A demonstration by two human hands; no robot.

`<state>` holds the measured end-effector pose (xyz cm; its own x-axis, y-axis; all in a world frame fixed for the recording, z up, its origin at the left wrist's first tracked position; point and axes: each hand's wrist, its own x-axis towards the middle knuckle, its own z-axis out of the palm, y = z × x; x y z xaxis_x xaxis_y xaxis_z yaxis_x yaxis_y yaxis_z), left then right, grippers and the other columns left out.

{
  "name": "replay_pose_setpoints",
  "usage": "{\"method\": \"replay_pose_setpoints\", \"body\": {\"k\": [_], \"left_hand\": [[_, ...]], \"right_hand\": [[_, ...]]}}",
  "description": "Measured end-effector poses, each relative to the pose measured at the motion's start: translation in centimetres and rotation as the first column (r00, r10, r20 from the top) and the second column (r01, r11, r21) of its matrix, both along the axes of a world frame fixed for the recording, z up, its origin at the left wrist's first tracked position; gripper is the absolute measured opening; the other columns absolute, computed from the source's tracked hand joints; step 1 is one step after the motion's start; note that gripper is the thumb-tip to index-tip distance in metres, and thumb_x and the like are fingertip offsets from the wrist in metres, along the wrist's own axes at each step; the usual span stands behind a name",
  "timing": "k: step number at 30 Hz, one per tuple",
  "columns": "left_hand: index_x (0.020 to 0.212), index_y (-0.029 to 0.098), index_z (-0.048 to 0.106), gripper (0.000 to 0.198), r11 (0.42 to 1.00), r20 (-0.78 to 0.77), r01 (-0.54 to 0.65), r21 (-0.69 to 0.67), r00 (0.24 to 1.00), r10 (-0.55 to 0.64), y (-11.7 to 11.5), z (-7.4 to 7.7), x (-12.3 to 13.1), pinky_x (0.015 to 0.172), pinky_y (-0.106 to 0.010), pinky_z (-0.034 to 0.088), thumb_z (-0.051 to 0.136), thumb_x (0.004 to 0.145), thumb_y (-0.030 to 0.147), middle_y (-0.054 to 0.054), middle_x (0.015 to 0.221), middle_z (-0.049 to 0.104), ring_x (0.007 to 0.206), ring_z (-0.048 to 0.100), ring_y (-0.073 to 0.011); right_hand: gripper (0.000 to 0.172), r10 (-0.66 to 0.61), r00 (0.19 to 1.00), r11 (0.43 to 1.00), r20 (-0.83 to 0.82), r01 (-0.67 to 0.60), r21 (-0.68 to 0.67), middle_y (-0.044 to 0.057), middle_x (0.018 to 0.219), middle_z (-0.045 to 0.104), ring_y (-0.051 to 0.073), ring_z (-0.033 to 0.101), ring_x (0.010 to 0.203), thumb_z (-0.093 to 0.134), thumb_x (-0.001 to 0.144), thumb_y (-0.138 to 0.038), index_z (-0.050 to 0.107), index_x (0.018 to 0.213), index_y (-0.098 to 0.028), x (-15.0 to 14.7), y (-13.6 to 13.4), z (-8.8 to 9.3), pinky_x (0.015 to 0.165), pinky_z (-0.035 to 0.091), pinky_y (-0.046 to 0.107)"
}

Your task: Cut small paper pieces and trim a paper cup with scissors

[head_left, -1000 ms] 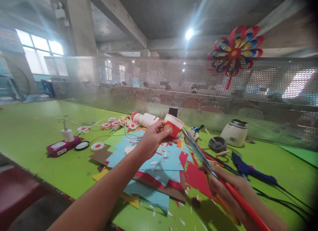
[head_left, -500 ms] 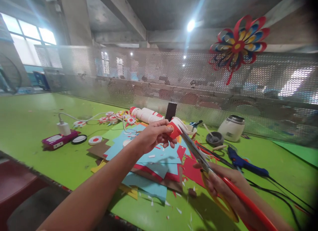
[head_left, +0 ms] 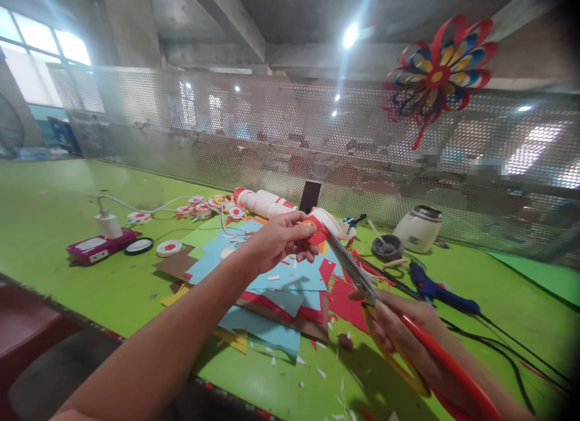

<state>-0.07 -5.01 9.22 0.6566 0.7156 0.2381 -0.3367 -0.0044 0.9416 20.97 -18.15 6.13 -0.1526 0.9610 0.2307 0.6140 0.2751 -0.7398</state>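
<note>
My left hand [head_left: 281, 241] pinches a red and white paper cup [head_left: 322, 229] above the pile of coloured paper [head_left: 272, 300]. Thumb and fingers press on the cup's side, and part of it is hidden behind them. In my right hand [head_left: 401, 327] is a pair of scissors [head_left: 351, 265] with long metal blades and red and yellow handles. The blade tips meet the cup's red side near the white part. How far the blades are apart there is hard to make out.
Stacked paper cups [head_left: 265, 203] lie behind my left hand, near small round paper pieces [head_left: 199, 208]. A blue glue gun [head_left: 441, 291], a grey bowl [head_left: 387, 247] and a white jar [head_left: 417, 229] stand right. At left are a purple power strip [head_left: 102, 247] and a black-rimmed disc [head_left: 138, 246].
The whole view has shifted slightly, so the table things sit a little further left and higher. Both hands keep their grip, with the scissors still at the cup.
</note>
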Motion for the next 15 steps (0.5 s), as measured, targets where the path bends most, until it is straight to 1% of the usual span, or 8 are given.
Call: {"method": "replay_pose_setpoints", "body": {"k": [5, 8, 12, 14, 15], "left_hand": [[0.090, 0.014, 0.051, 0.018, 1.000, 0.006, -0.020, 0.018, 1.000, 0.020, 0.00, -0.11, 0.05, 0.046, -0.021, 0.039, 0.060, 0.079, 0.024, -0.002, 0.060, 0.063, 0.049, 0.059, -0.0108], [0.090, 0.014, 0.051, 0.017, 0.999, -0.004, -0.030, 0.020, 1.000, 0.030, 0.01, -0.15, 0.09, 0.047, -0.021, 0.039, 0.060, 0.079, 0.024, -0.002, 0.060, 0.063, 0.049, 0.059, -0.0110], [0.088, 0.014, 0.050, 0.017, 0.999, -0.008, -0.035, 0.041, 0.999, 0.036, -0.01, -0.09, 0.17, 0.047, -0.022, 0.039, 0.060, 0.079, 0.025, -0.002, 0.060, 0.064, 0.050, 0.060, -0.0122], [0.088, 0.015, 0.050, 0.017, 0.998, -0.009, -0.044, 0.052, 0.999, 0.045, -0.08, -0.04, 0.21, 0.047, -0.022, 0.039, 0.060, 0.079, 0.025, -0.002, 0.060, 0.064, 0.051, 0.060, -0.0125], [0.088, 0.015, 0.050, 0.017, 0.997, -0.010, -0.050, 0.057, 0.999, 0.050, -0.11, -0.02, 0.23, 0.047, -0.022, 0.038, 0.060, 0.079, 0.025, -0.002, 0.061, 0.064, 0.051, 0.060, -0.0126]], "right_hand": [[0.045, 0.029, 1.000, 0.999, 0.007, -0.029, 0.036, -0.001, 0.059, 0.050, 0.014, 0.049, 0.052, 0.038, 0.090, -0.053, 0.065, 0.100, -0.018, 0.21, 0.16, -0.20, 0.050, 0.041, 0.025], [0.043, 0.042, 0.999, 0.997, 0.017, -0.043, 0.062, -0.002, 0.057, 0.050, 0.014, 0.048, 0.051, 0.037, 0.091, -0.051, 0.064, 0.101, -0.018, 0.42, 0.26, -0.28, 0.050, 0.039, 0.025], [0.044, 0.044, 0.997, 0.999, 0.070, -0.045, 0.020, -0.001, 0.057, 0.052, 0.014, 0.050, 0.050, 0.035, 0.092, -0.050, 0.062, 0.102, -0.018, 0.61, 0.29, -0.03, 0.049, 0.040, 0.025], [0.043, 0.048, 0.992, 0.999, 0.113, -0.049, 0.003, -0.001, 0.058, 0.052, 0.015, 0.052, 0.051, 0.033, 0.092, -0.050, 0.061, 0.097, -0.018, 0.61, 0.27, 0.15, 0.050, 0.042, 0.025], [0.042, 0.052, 0.990, 0.999, 0.131, -0.053, 0.007, -0.001, 0.058, 0.053, 0.015, 0.052, 0.052, 0.032, 0.092, -0.051, 0.060, 0.089, -0.019, 0.57, 0.26, 0.24, 0.050, 0.042, 0.025]]}}
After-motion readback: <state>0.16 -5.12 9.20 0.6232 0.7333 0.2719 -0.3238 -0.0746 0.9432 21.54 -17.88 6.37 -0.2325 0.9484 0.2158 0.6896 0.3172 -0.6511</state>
